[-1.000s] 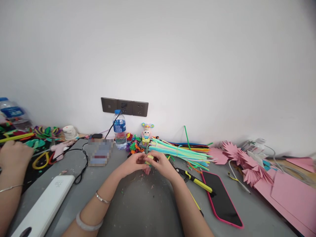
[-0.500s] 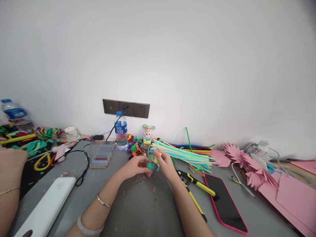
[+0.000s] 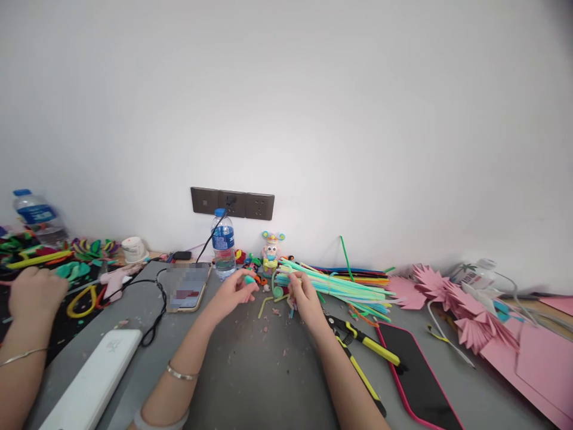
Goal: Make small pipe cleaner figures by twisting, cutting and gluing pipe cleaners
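My left hand (image 3: 233,295) is raised over the desk, thumb and fingers curled round a small teal piece (image 3: 249,279), perhaps a coiled pipe cleaner. My right hand (image 3: 308,303) is closed at the left end of a bundle of pale green and blue pipe cleaners (image 3: 342,288); whatever its fingertips grip is hidden. Between the hands lie a green spiral coil (image 3: 278,292) and a bent yellow-green pipe cleaner (image 3: 263,307). Behind them stands a small colourful figurine (image 3: 270,251) with round ears.
Yellow-handled pliers (image 3: 364,343) rest against a pink-cased phone (image 3: 421,373). Folded pink paper (image 3: 470,310) fills the right. A water bottle (image 3: 223,242), another phone (image 3: 190,286) and a white power bank (image 3: 92,382) stand left. Another person's hand (image 3: 36,295) is at far left.
My left hand has moved left and up with the teal piece, away from my right hand. The yellow-green piece has left my right hand, which is now at the bundle's end.
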Motion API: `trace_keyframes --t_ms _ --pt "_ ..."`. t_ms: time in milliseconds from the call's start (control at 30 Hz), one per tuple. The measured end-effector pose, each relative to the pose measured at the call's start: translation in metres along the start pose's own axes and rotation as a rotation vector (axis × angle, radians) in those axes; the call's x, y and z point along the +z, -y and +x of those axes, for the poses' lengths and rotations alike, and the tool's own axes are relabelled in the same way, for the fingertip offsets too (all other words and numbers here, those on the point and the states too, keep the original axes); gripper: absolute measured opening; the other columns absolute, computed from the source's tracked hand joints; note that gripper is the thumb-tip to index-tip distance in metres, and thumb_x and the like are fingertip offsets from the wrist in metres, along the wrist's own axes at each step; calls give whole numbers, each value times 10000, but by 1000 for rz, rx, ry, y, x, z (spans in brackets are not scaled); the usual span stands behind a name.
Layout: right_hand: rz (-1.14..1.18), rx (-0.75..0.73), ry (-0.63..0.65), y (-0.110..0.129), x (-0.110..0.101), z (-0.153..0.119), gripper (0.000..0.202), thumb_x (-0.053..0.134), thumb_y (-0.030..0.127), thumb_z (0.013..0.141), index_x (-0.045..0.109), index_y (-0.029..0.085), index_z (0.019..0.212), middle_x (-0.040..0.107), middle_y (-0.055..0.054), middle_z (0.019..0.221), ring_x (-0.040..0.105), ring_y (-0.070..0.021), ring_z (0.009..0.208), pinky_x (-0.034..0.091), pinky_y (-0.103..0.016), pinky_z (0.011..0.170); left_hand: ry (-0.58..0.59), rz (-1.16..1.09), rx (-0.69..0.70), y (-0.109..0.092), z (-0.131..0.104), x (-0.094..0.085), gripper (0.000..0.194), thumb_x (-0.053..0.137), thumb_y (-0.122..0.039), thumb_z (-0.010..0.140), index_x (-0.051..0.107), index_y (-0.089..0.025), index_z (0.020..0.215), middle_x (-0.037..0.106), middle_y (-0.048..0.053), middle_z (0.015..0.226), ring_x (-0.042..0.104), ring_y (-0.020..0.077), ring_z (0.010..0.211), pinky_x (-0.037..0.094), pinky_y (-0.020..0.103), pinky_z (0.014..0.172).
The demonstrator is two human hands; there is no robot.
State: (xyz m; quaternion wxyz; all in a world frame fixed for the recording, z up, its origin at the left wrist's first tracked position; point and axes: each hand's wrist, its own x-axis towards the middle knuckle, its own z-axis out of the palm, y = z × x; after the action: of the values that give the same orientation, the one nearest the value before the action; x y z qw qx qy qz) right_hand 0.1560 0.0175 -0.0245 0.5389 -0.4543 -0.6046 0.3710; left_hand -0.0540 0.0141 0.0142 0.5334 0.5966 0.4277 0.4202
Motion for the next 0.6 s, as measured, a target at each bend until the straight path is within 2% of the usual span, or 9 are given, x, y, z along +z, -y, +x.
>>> trace_keyframes --t_ms 67,167,267,367,433,500,600 --pt "46 34 -42 -2 -1 1 269 390 511 916 413 247 965 472 51 645 382 -122 449 320 -249 413 85 66 14 3 -1 5 433 681 -420 762 536 -174 1087 461 -99 513 498 107 484 441 253 561" --pt "97 59 -62 -2 -1 2 284 461 506 872 387 253 978 562 12 742 467 -139 515 371 -266 456 179 203 16 7 -3 8 322 629 -395 801 556 -170 1019 533 -63 536 504 111 481 407 230 512" --pt "122 62 -35 0 1 1 327 496 534 843 382 248 952 625 -23 772 548 -167 605 411 -283 524 243 289 20 7 -4 8 203 565 -357 824 595 -172 900 607 -12 667 516 103 519 410 211 506" --pt "133 63 -10 8 0 0 338 509 552 840 389 245 915 654 -24 748 528 -156 580 403 -277 535 247 332 49 5 -4 9 155 571 -297 795 621 -176 877 635 13 808 526 101 571 421 197 513" --pt "152 59 61 16 0 -2 338 554 539 832 397 247 896 667 -15 745 504 -140 550 400 -271 540 232 336 64 4 -4 12 172 589 -301 793 624 -175 904 647 27 885 524 96 576 415 196 506" --pt "203 36 167 23 -1 -4 336 609 514 813 420 246 882 669 -12 773 539 -143 600 427 -276 591 227 287 55 5 -4 17 255 606 -343 805 609 -181 1003 654 50 986 546 103 599 416 202 501" --pt "242 11 237 30 1 -6 325 690 479 757 488 232 824 634 -4 805 583 -157 722 458 -282 666 254 135 18 8 -3 28 390 639 -390 806 554 -190 1130 655 81 1071 626 166 783 482 238 602"
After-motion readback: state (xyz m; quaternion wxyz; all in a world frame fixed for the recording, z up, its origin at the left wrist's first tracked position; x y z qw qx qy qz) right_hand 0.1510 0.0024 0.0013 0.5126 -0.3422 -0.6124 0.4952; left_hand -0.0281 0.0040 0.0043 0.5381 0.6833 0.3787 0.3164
